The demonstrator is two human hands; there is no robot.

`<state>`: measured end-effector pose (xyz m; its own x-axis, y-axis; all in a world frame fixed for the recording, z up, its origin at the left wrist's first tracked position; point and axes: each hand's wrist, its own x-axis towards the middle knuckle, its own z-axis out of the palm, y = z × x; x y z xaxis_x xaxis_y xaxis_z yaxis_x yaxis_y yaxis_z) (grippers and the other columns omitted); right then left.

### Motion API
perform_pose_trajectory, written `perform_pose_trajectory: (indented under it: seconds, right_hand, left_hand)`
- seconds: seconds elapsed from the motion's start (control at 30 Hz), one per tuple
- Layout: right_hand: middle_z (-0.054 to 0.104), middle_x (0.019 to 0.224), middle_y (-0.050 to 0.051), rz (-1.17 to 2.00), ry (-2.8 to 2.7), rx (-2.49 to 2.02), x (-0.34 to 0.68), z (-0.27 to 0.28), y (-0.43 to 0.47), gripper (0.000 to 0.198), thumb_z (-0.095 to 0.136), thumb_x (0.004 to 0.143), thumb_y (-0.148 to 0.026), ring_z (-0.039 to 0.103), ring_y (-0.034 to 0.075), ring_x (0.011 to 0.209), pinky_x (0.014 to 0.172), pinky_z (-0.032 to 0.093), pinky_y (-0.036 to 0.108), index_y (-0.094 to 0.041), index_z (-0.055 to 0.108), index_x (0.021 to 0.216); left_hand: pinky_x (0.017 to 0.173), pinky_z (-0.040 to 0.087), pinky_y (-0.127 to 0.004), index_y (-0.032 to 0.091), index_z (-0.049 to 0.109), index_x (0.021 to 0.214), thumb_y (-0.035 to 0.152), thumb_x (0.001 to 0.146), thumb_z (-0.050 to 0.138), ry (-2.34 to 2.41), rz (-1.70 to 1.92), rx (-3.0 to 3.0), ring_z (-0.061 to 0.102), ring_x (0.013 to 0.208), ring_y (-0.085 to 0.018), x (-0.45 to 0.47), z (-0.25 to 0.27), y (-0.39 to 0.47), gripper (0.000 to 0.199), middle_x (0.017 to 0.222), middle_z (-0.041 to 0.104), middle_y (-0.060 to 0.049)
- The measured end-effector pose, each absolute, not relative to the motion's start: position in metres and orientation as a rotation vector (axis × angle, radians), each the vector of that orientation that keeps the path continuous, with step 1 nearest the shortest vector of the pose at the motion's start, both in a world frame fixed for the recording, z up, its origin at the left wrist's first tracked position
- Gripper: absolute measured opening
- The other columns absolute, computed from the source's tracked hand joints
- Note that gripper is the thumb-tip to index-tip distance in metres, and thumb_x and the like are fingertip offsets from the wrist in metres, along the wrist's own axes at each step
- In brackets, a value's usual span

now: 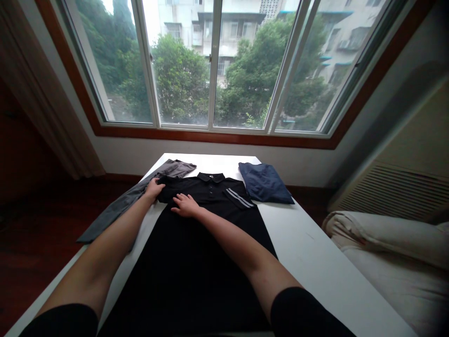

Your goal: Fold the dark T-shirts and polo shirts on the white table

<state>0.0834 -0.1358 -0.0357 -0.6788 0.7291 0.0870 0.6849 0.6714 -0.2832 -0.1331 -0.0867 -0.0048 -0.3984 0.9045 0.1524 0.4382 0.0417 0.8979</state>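
A black polo shirt point(203, 262) lies spread front side up on the white table, its collar toward the window. Its sleeve on the right lies across the chest, showing two pale stripes. My left hand point(154, 189) grips the end of the other sleeve, fingers curled over the cloth. On the upper chest of the shirt, my right hand point(185, 205) rests palm down with its fingers spread. Grey trousers point(122, 208) lie along the table's left edge, partly behind my left forearm.
A folded navy garment point(264, 182) lies at the table's far right corner. The white table point(308, 252) stands below a wide window point(210, 70). To the right is a sofa or chair with a pale cover point(393, 252); a curtain point(45, 93) hangs at the left.
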Motion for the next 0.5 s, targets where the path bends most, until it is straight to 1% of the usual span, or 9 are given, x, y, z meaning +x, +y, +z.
perform_pose_trajectory:
  seconds: [0.13,0.23,0.3,0.37,0.43,0.5]
  right_hand:
    - [0.026,0.172,0.013,0.312,-2.63,-1.152,0.087,-0.036,-0.136,0.067,0.04,0.108,-0.063,0.022,0.031,0.16,0.128,0.022,0.057,-0.025,0.039,0.164]
    - [0.027,0.172,0.011,0.329,-2.725,-1.14,0.09,-0.036,-0.135,0.064,0.044,0.107,-0.064,0.021,0.032,0.16,0.127,0.019,0.06,-0.03,0.043,0.162]
    - [0.034,0.17,0.01,0.327,-2.745,-1.127,0.09,-0.035,-0.134,0.06,0.044,0.107,-0.064,0.026,0.032,0.158,0.127,0.021,0.059,-0.032,0.049,0.158]
    - [0.045,0.163,0.007,0.298,-2.696,-1.116,0.088,-0.033,-0.131,0.052,0.042,0.109,-0.059,0.037,0.028,0.153,0.126,0.027,0.051,-0.032,0.058,0.151]
    - [0.054,0.156,0.006,0.245,-2.621,-1.126,0.087,-0.03,-0.126,0.046,0.041,0.111,-0.051,0.046,0.024,0.146,0.124,0.033,0.042,-0.029,0.064,0.143]
    - [0.054,0.155,0.008,0.19,-2.554,-1.182,0.087,-0.027,-0.116,0.044,0.042,0.111,-0.046,0.047,0.023,0.145,0.123,0.034,0.038,-0.026,0.065,0.142]
  left_hand:
    - [0.078,0.059,-0.029,0.014,0.059,0.13,0.011,0.077,0.075,1.803,1.407,1.264,0.072,0.085,-0.02,-0.135,-0.003,-0.081,0.056,0.097,0.072,-0.006]
    - [0.077,0.059,-0.027,0.014,0.056,0.138,0.009,0.078,0.076,1.705,1.48,1.204,0.069,0.08,-0.016,-0.136,-0.004,-0.074,0.064,0.097,0.071,-0.005]
    - [0.077,0.059,-0.027,0.015,0.056,0.139,0.008,0.076,0.078,1.635,1.517,1.17,0.068,0.076,-0.014,-0.135,-0.005,-0.07,0.067,0.095,0.07,-0.003]
    - [0.078,0.059,-0.028,0.015,0.057,0.138,0.009,0.076,0.08,1.585,1.533,1.162,0.067,0.076,-0.014,-0.132,-0.006,-0.067,0.067,0.094,0.07,-0.003]
    - [0.08,0.06,-0.029,0.015,0.058,0.138,0.011,0.077,0.081,1.537,1.55,1.169,0.069,0.079,-0.015,-0.13,-0.008,-0.065,0.064,0.097,0.071,-0.004]
    - [0.083,0.06,-0.031,0.015,0.058,0.138,0.012,0.08,0.08,1.481,1.57,1.177,0.071,0.085,-0.017,-0.127,-0.009,-0.065,0.062,0.102,0.072,-0.007]
